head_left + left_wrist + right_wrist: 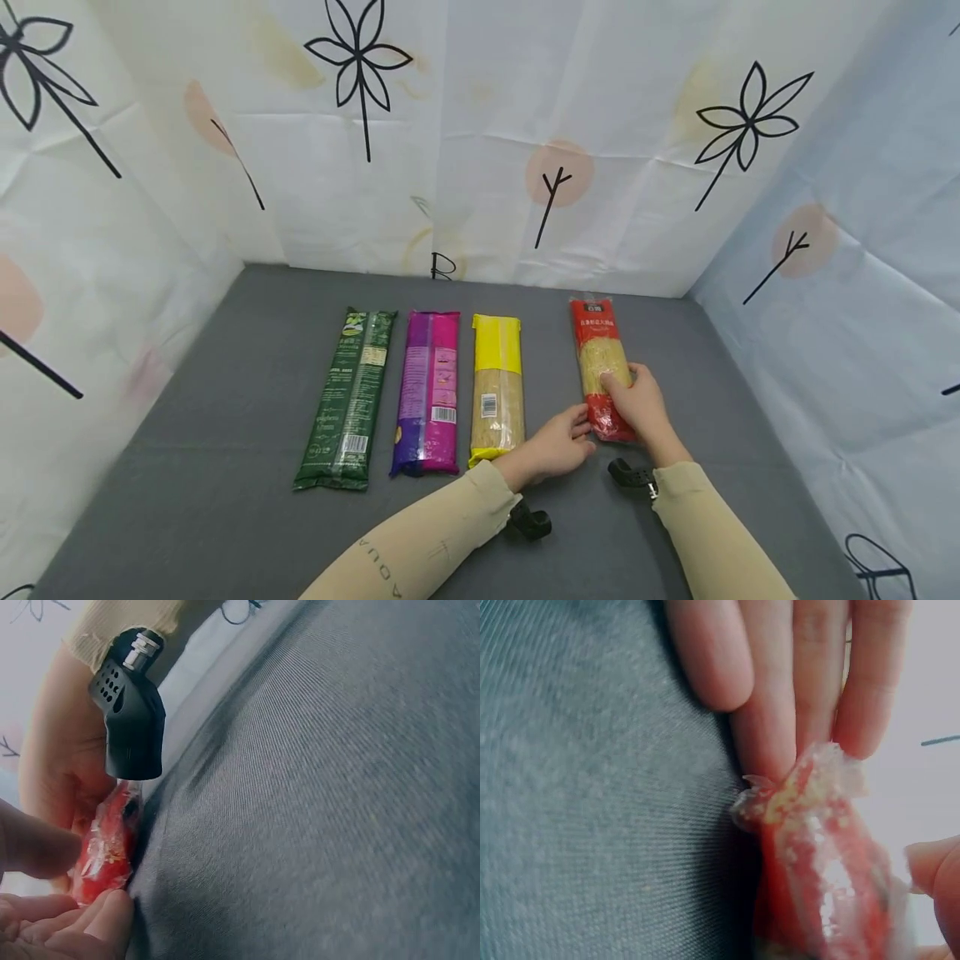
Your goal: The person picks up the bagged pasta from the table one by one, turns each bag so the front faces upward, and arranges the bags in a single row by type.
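Observation:
A red packet of dried noodles (602, 350), with a clear window showing pale strands, lies at the right of the row. My right hand (637, 404) grips its right side near the lower end, thumb on top. From the left, my left hand (555, 446) reaches to the packet's lower left edge, its fingers fairly straight and fingertips right at the wrapper. In the right wrist view the left fingers (780, 682) extend to the crinkled end of the red packet (825, 877). The left wrist view has the left thumb (37, 847) beside the red wrapper (105, 851).
Left of the red packet lie a yellow noodle packet (497, 383), a pink and purple packet (427, 392) and a green packet (347, 400), roughly side by side. They rest on a grey cloth-covered table (202, 467). Printed white curtains (480, 125) stand behind and at both sides.

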A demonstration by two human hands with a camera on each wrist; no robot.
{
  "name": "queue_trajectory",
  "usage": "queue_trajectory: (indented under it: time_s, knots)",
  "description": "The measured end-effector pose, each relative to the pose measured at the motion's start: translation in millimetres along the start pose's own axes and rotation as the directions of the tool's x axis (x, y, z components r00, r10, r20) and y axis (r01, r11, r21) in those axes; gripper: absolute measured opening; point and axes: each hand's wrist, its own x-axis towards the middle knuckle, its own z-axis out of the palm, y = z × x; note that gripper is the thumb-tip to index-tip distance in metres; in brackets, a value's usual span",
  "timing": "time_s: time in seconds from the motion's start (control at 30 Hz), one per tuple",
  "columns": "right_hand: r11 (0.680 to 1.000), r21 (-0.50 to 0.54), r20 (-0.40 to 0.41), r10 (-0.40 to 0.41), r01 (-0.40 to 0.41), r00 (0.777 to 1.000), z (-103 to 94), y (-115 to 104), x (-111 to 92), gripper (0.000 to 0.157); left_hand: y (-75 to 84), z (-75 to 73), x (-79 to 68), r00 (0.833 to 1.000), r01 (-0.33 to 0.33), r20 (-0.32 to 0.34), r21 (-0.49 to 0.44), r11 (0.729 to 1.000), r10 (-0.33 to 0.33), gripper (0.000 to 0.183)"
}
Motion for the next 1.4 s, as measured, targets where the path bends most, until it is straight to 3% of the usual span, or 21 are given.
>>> queue_trajectory:
  time_s: [0.23,0.4,0.6,0.97,1.17,1.4]
  knots:
    - [0.986,-0.162,-0.036,-0.054,0.048,0.998,-1.3,-6,-5,0.073,9.3,-14.9,-5.5,0.999,-0.045,-0.003,0.178,0.983,0.046,0.051]
    - [0.983,-0.152,-0.106,-0.118,0.102,0.987,0.4,-18,-12,0.071,14.9,-40.6,-11.1,0.996,-0.074,-0.033,0.19,0.979,0.082,0.054]
    - [0.985,-0.086,-0.106,-0.159,0.151,0.982,8.8,-35,-23,0.074,18.4,-72.7,-19.0,0.988,-0.09,-0.104,0.209,0.974,0.114,0.057]
    - [0.98,0.054,-0.004,-0.19,0.19,0.982,38.2,-54,-36,0.077,19.3,-117.1,-28.9,0.948,-0.065,-0.274,0.336,0.94,0.163,0.062]
    - [0.979,0.112,0.077,-0.18,0.17,0.981,53.9,-60,-42,0.077,13.1,-129.4,-31.0,0.921,-0.004,-0.365,0.346,0.938,0.139,0.064]
    - [0.977,0.148,0.177,-0.176,0.151,0.968,65.0,-74,-55,0.073,9.6,-137.3,-29.3,0.914,0.044,-0.393,0.347,0.937,0.103,0.067]
